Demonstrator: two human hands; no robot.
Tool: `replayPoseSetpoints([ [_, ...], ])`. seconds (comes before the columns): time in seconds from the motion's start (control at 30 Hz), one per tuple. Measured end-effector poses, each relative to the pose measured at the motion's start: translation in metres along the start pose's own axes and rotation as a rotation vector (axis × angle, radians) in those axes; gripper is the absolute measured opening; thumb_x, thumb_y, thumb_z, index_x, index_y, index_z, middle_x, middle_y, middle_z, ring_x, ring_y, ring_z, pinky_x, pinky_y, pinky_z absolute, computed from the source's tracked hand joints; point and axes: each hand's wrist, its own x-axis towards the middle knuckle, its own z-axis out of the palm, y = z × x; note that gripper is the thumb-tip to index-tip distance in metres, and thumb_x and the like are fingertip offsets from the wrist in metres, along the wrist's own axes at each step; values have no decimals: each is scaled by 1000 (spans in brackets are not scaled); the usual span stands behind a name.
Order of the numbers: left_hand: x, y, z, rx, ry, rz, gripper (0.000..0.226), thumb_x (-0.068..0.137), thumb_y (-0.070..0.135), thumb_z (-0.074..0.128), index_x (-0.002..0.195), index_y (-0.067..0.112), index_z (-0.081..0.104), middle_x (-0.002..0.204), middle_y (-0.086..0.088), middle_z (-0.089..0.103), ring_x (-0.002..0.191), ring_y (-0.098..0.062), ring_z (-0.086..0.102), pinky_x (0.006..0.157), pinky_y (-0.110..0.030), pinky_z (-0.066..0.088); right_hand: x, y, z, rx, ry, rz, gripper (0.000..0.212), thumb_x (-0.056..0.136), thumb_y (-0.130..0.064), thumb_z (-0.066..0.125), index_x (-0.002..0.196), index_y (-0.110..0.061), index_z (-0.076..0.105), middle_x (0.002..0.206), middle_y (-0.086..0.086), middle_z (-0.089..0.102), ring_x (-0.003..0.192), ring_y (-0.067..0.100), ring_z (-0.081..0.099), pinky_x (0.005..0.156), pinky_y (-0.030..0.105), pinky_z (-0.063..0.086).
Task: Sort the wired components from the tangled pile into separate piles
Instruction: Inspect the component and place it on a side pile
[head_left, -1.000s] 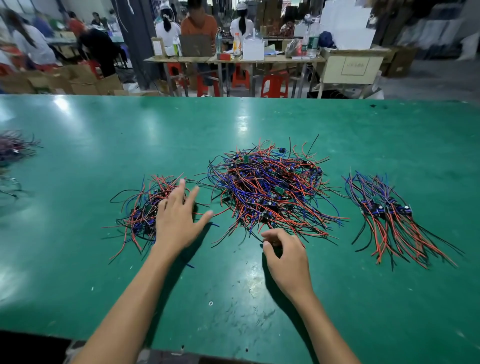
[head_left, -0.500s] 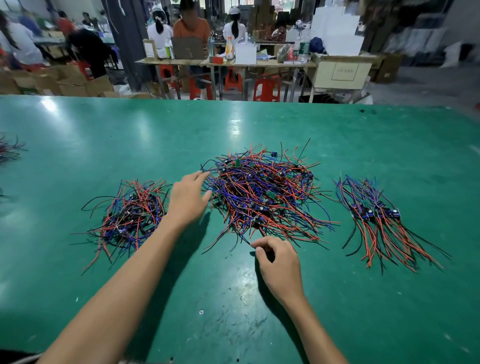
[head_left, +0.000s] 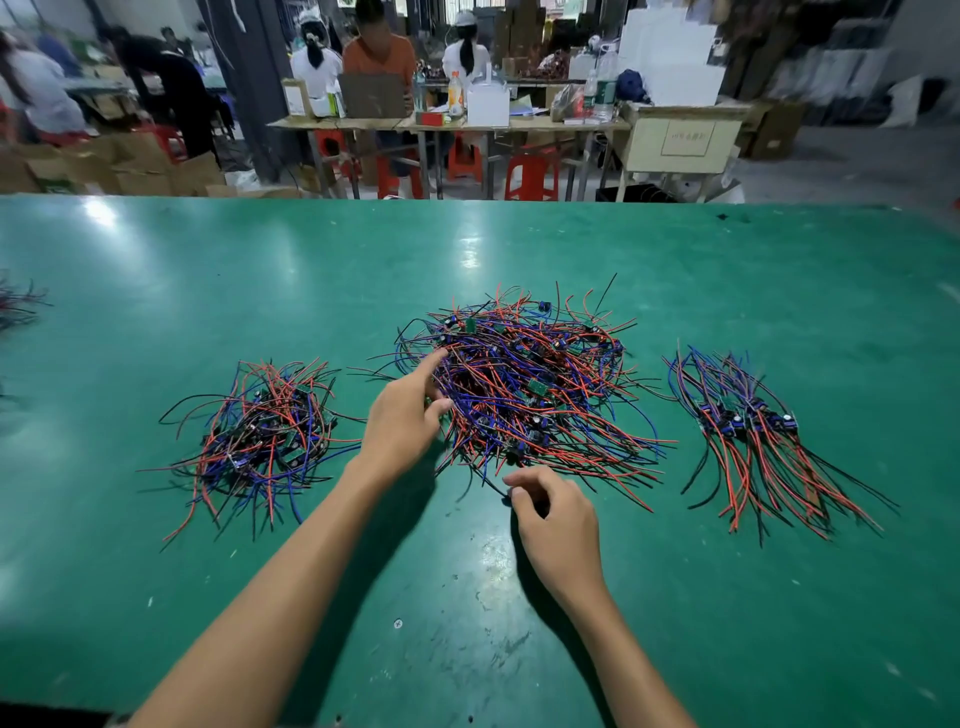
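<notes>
A big tangled pile (head_left: 530, 384) of small circuit boards with red, blue and black wires lies in the middle of the green table (head_left: 519, 244). A smaller loose pile (head_left: 265, 431) lies to its left, and a combed pile (head_left: 753, 431) with wires fanned toward me lies to its right. My left hand (head_left: 402, 415) reaches into the left edge of the big pile, index finger stretched out over the wires, thumb touching them. My right hand (head_left: 556, 519) sits at the pile's near edge and pinches a black wire end between thumb and fingers.
A few more wires (head_left: 15, 306) show at the table's far left edge. Beyond the table stand worktables (head_left: 441, 124) with bottles and boxes, red stools (head_left: 532, 176), cardboard boxes (head_left: 130, 166) and several seated people.
My left hand left the left pile and moved right into the edge of the big pile. My right hand stayed at the pile's near edge, still pinching.
</notes>
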Motion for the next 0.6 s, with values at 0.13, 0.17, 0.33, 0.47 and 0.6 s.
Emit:
replayPoseSetpoints([
  [0.13, -12, 15, 0, 385, 160, 70, 37, 91, 16, 67, 127, 23, 64, 124, -9, 55, 117, -29, 47, 92, -40, 37, 1, 0, 1, 14, 17, 31, 22, 93, -18, 62, 91, -40, 67, 90, -15, 69, 90, 4, 60, 79, 26, 45],
  [0.17, -14, 23, 2, 397, 224, 94, 42, 88, 14, 67, 129, 21, 62, 129, -11, 50, 119, -31, 44, 94, -41, 36, 1, 0, 1, 7, 17, 33, 22, 93, -19, 62, 89, -40, 67, 89, -15, 69, 89, 5, 60, 78, 26, 44],
  [0.33, -4, 57, 26, 410, 118, 422, 29, 92, 20, 64, 120, 26, 69, 119, 0, 62, 115, -26, 51, 92, -39, 32, 2, 1, 2, -25, 14, 28, 17, 91, -19, 62, 88, -34, 72, 86, -15, 69, 88, 5, 59, 75, 25, 42],
  [0.47, 9, 68, 51, 508, -201, 379, 29, 99, 29, 60, 127, 29, 67, 124, 3, 59, 119, -21, 47, 98, -37, 28, 1, 2, 0, -13, 5, 16, 18, 90, -17, 63, 88, -32, 73, 86, -17, 69, 88, 5, 58, 74, 24, 40],
  [0.6, 13, 66, 59, 450, -118, 381, 18, 94, 28, 68, 110, 28, 76, 118, 6, 62, 113, -20, 48, 92, -34, 25, 0, 1, -1, -14, 9, 0, 21, 89, -14, 64, 86, -33, 73, 81, -18, 68, 85, 3, 58, 71, 9, 36],
])
